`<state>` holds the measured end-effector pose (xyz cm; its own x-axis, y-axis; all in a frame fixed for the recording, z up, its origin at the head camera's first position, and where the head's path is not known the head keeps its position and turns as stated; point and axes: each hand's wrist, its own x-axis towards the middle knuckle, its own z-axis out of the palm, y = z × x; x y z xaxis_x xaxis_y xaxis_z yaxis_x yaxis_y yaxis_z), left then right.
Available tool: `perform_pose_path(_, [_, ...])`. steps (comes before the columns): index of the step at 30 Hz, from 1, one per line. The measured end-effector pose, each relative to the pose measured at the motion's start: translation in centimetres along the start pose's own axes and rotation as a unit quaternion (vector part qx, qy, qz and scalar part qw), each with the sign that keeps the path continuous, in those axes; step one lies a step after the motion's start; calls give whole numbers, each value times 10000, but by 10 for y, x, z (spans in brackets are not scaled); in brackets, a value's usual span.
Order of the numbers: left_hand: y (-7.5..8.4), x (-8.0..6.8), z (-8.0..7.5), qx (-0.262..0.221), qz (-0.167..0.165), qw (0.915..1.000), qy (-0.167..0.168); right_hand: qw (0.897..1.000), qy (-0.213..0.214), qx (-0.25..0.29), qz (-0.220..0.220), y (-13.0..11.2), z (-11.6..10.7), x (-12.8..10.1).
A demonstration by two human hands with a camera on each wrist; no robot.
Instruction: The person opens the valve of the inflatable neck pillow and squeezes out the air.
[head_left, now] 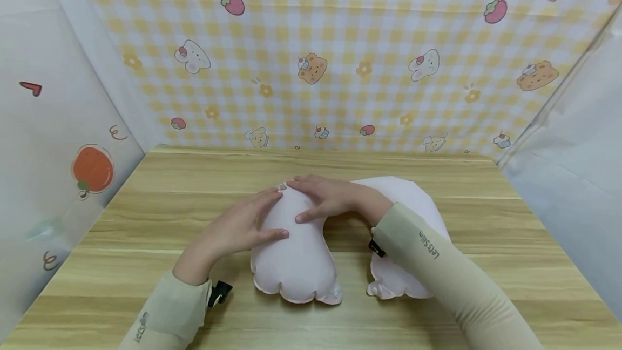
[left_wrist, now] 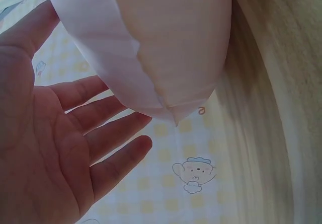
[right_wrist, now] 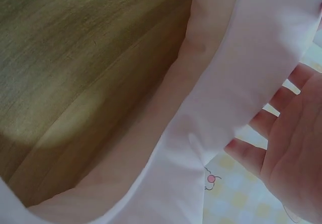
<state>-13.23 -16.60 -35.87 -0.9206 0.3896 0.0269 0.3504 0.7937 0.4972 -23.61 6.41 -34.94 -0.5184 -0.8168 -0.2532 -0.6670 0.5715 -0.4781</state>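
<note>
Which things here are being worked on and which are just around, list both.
In use:
- pink U-shaped pillow, lying on the table
- left hand, flat on its left lobe
- right hand, flat on its top

Just around:
- wooden table
- checked cartoon backdrop
- side panel with an orange print

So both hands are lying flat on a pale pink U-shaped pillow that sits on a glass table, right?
Not quite: the table is wood-grained, not glass, as the head view shows. The rest holds: the left hand and right hand lie flat on the pale pink U-shaped pillow.
</note>
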Motion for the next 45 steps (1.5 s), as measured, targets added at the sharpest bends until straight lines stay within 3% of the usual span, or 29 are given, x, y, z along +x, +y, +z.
perform_pose_path(45, [-16,3,7,-207,13,9992,-345,9991,-201,50,358,4,18,6])
